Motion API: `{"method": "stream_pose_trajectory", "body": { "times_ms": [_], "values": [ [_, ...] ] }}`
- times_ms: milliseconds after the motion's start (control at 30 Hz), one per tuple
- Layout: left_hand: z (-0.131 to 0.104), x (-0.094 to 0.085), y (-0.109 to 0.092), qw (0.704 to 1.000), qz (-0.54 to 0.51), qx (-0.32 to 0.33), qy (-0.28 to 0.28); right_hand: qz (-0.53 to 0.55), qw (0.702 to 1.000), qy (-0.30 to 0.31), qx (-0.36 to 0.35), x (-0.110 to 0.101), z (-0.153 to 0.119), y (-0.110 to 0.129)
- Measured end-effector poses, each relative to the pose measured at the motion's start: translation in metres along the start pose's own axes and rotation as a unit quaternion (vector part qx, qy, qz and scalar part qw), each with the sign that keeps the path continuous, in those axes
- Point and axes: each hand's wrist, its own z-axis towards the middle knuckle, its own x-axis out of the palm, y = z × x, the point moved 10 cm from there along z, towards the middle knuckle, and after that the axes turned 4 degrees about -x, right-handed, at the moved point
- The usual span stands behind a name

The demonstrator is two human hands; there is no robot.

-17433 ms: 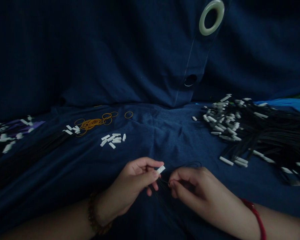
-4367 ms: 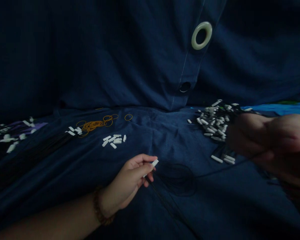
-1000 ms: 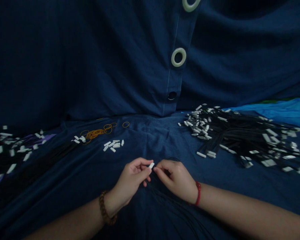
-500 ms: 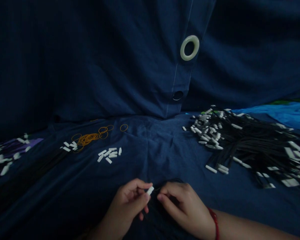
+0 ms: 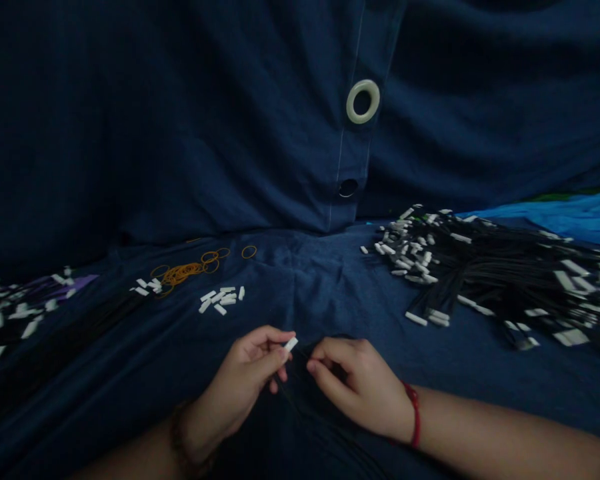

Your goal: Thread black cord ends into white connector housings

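Observation:
Near the bottom centre, my left hand (image 5: 247, 367) pinches a small white piece (image 5: 291, 344) between thumb and forefinger. Just to the right, my right hand (image 5: 363, 380), with a red band at its wrist, has thumb and forefinger pressed together on a thin black cord, which is dim between the hands. The fingertips of the two hands are a small gap apart. Dark cords trail below them, hard to make out on the cloth. Beyond my left hand lies a small group of loose white pieces (image 5: 223, 299).
Dark blue cloth (image 5: 300, 280) covers the surface and hangs behind it. Orange rubber bands (image 5: 183, 272) lie at the left. Bundled black cords with white ends (image 5: 500, 267) fill the right; another bundle (image 5: 30, 310) lies far left. Blue fabric (image 5: 580, 217) shows at back right.
The view has shifted, so both hands appear higher and slightly further left, with more forearm showing. The left hand keeps its pinch on the white piece, and the right hand's fingers stay closed.

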Motion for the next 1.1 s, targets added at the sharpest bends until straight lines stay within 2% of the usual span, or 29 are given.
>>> {"method": "stream_pose_trajectory", "body": {
  "times_ms": [167,300,433,500,567,633,833,900,967,1033,1100],
  "values": [
    [0.007,-0.006,-0.003,0.999,-0.037,0.012,-0.006,-0.067,0.996,-0.031,-0.058,-0.021,0.0,0.012],
    [0.009,-0.006,-0.003,0.998,-0.06,0.017,-0.007,-0.135,0.985,-0.003,-0.103,-0.034,0.004,0.021],
    [0.007,-0.004,-0.004,0.998,-0.061,0.025,-0.006,-0.224,0.966,0.023,-0.123,-0.034,0.007,0.031],
    [0.005,-0.003,-0.003,0.998,-0.054,0.028,-0.003,-0.208,0.972,0.054,-0.093,-0.027,0.007,0.03],
    [0.004,-0.001,-0.002,0.999,-0.045,0.027,0.002,-0.122,0.987,0.101,-0.023,-0.015,0.005,0.023],
    [0.003,0.002,-0.002,0.999,-0.036,0.024,0.007,-0.039,0.989,0.129,0.052,-0.004,0.0,0.014],
    [0.005,0.012,-0.001,1.0,-0.015,-0.009,0.023,0.123,0.971,0.133,0.155,0.013,-0.008,-0.011],
    [0.008,0.012,0.002,0.999,-0.014,-0.025,0.025,0.178,0.952,0.152,0.197,0.019,-0.01,-0.023],
    [0.01,0.011,0.005,0.999,-0.014,-0.041,0.024,0.26,0.917,0.164,0.253,0.021,-0.012,-0.034],
    [0.012,0.009,0.007,0.998,-0.017,-0.054,0.021,0.376,0.858,0.164,0.31,0.021,-0.013,-0.039],
    [0.012,0.006,0.01,0.997,-0.022,-0.067,0.014,0.488,0.783,0.175,0.343,0.019,-0.014,-0.035]
  ]
}}
